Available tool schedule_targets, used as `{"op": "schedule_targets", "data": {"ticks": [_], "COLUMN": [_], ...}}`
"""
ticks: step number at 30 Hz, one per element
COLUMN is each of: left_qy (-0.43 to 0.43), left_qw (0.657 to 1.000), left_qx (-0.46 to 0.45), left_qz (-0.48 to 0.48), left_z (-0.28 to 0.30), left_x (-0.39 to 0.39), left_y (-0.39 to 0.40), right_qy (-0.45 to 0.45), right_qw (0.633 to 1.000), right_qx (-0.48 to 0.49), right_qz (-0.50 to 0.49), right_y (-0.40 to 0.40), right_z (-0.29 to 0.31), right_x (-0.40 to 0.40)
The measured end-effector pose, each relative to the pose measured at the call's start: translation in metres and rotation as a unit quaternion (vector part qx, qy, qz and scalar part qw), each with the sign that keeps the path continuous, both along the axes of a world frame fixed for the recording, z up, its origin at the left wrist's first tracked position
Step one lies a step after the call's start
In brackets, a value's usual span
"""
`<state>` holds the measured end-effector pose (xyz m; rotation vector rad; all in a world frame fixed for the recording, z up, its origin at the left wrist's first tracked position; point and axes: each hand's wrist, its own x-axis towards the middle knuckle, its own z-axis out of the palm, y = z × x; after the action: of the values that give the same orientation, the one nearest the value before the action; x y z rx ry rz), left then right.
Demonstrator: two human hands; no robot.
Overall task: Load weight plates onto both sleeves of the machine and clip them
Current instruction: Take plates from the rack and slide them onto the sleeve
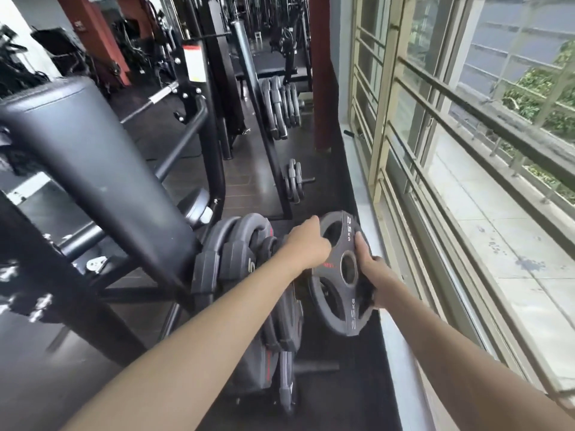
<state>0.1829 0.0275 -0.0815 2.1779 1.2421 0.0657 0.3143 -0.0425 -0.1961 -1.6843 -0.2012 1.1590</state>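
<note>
A small black weight plate (337,275), marked 2.5 kg in white at its top and bottom rim, is held upright in the air at the near centre of the scene, its face turned toward the camera. It has three grip cut-outs and a round centre hole. The left hand (308,244) grips the plate's upper left rim, its fingers (323,244) hooked through the top cut-out. The right hand (375,269) clasps the right rim, thumb lying across the face and the other fingers wrapped behind the edge. Both hands are closed on the plate.

Just left of the plate, a row of larger black plates (230,259) with red markings hangs on the machine; more plates (283,331) sit below them, under the left forearm. Whether the held plate touches any of these cannot be told. Further left, a thick black padded roller (102,169) slants across the view on the machine's dark frame (214,144).

Far along the dark floor (249,178), more plates stand on storage pegs: a small stack (294,180) and, beyond it, a bigger row (281,105). To the right runs a pale sill (401,337) beneath a barred window (435,126) looking onto a tiled balcony.
</note>
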Motion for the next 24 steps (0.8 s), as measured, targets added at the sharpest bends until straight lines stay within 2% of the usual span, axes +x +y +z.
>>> {"op": "schedule_targets", "data": {"ticks": [3, 6, 10, 13, 18, 24], "left_qy": [-0.104, -0.183, -0.254, -0.276, -0.317, -0.324], "left_qw": [0.994, 0.982, 0.958, 0.936, 0.897, 0.845], "left_qx": [-0.003, 0.033, 0.106, 0.167, 0.206, 0.201], "left_qz": [0.017, 0.025, 0.079, 0.14, 0.23, 0.375], "left_z": [0.039, 0.084, 0.137, 0.167, 0.179, 0.151], "left_x": [-0.034, -0.094, -0.194, -0.28, -0.443, -0.622], "left_y": [0.005, 0.003, -0.023, -0.057, -0.127, -0.197], "right_qy": [-0.055, -0.096, -0.146, -0.143, -0.114, -0.04], "right_qw": [0.998, 0.992, 0.969, 0.948, 0.913, 0.879], "right_qx": [0.036, 0.087, 0.193, 0.261, 0.322, 0.334], "right_qz": [-0.016, 0.005, 0.048, 0.112, 0.225, 0.337], "right_y": [0.007, 0.02, 0.035, 0.035, 0.012, -0.022], "right_z": [0.055, 0.109, 0.174, 0.21, 0.243, 0.241], "right_x": [-0.009, -0.04, -0.111, -0.192, -0.346, -0.532]}}
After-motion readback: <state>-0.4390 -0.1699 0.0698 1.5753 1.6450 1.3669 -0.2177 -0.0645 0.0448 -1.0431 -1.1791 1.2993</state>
